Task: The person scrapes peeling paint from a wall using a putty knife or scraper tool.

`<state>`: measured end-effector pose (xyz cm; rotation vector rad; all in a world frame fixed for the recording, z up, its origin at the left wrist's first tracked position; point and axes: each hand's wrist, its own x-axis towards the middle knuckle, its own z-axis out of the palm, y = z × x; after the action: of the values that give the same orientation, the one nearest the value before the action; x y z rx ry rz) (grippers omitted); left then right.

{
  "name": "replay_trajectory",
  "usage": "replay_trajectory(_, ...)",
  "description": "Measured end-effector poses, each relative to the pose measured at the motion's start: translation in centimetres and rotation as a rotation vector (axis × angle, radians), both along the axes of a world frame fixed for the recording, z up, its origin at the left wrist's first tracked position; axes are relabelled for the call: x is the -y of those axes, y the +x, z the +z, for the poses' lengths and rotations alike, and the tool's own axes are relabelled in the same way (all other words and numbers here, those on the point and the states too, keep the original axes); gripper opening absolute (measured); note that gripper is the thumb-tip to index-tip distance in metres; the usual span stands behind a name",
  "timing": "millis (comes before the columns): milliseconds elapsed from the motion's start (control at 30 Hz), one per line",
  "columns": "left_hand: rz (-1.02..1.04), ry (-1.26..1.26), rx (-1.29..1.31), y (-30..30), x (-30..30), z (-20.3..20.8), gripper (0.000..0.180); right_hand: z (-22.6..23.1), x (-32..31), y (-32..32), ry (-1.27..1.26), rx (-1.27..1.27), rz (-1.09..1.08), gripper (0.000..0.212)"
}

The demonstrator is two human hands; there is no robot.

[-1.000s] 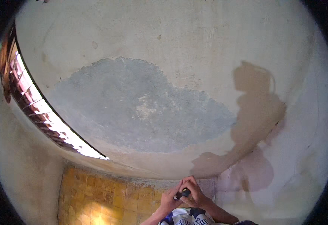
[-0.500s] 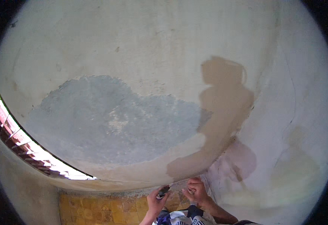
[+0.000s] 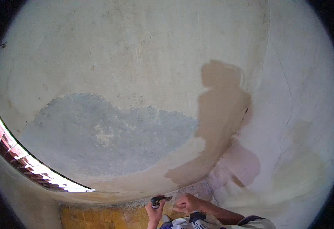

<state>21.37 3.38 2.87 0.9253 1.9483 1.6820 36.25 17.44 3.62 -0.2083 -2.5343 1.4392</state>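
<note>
At the bottom middle, my left hand [image 3: 154, 213] is wrapped round the black handle of a small scraper [image 3: 160, 200]. Its short grey blade points right, toward my other hand. My right hand [image 3: 187, 203] is closed, fingers curled in, just beyond the blade tip and apart from it. Whether anything sits inside those fingers is hidden. In front stands a cream wall [image 3: 167, 76] with a large grey bare patch [image 3: 136, 133], its edges ragged where the coating is gone.
Another wall [image 3: 308, 95], pale and cracked, meets the first in a corner on the right. A barred opening [image 3: 25, 160] lets in bright light at the left. Yellow-brown floor tiles [image 3: 98, 219] lie below. My shadow [image 3: 224, 103] falls near the corner.
The view has shifted, and the wall patch sits lower and further left. My left hand has turned the scraper so its blade points right. My right hand has moved lower and left, fingers curled.
</note>
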Motion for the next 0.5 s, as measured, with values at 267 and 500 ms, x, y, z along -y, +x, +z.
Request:
replay_trajectory(267,-0.03,0.118,0.174,0.1,2.7,-7.1,0.028,3.7,3.8,-5.8,-0.144,-0.176,0.246,0.029)
replay_trajectory(500,0.167,0.079,-0.05,0.3,2.8,-5.3,0.039,10.2,2.9,-10.6,0.293,-0.474,0.163,0.029)
